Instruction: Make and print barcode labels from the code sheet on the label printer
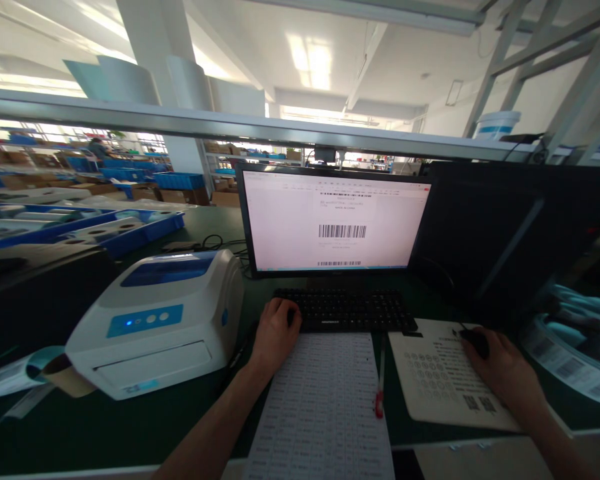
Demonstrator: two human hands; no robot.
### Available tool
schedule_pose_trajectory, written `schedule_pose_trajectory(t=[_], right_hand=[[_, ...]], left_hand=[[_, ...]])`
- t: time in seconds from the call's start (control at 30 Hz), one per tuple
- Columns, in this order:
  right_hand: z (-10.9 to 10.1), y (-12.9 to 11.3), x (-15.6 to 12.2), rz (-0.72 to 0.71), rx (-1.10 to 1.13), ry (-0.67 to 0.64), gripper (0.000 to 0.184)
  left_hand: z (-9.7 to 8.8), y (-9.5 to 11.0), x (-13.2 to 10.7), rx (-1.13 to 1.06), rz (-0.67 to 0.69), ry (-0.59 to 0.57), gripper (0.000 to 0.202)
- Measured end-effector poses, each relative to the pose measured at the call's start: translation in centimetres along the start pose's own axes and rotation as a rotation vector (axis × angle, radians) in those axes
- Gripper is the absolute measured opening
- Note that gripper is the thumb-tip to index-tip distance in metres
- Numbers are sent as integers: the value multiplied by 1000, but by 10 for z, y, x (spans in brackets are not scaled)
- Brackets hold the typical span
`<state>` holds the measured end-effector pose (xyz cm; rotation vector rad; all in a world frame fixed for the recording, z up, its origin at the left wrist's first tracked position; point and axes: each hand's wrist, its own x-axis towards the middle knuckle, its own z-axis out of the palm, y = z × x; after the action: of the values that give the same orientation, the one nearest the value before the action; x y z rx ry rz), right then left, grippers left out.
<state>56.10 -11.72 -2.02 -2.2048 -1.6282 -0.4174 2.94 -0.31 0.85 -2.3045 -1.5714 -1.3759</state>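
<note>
My left hand rests on the left end of a black keyboard, its fingers bent with a gap between thumb and forefinger, holding nothing. On the right, my right hand is wrapped over a black computer mouse, which sits on a pale printed mouse pad. A sheet printed with a table lies below the keyboard, with a red-tipped pen along its right edge. Behind the keyboard, a monitor displays a page of barcodes.
A white and blue label printer with a lit blue light stands at left, beside a curled label strip. Rolls of labels lie at far right. Blue trays sit behind the printer. A shelf crosses above the monitor.
</note>
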Motion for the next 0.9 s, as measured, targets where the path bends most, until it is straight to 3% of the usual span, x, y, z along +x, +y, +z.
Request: schedule_pose_trajectory(t=[0.9], right_hand=[[-4,-3,1,11,14,-17,61]], left_hand=[[1,-2,1,-2,4,-8,11]])
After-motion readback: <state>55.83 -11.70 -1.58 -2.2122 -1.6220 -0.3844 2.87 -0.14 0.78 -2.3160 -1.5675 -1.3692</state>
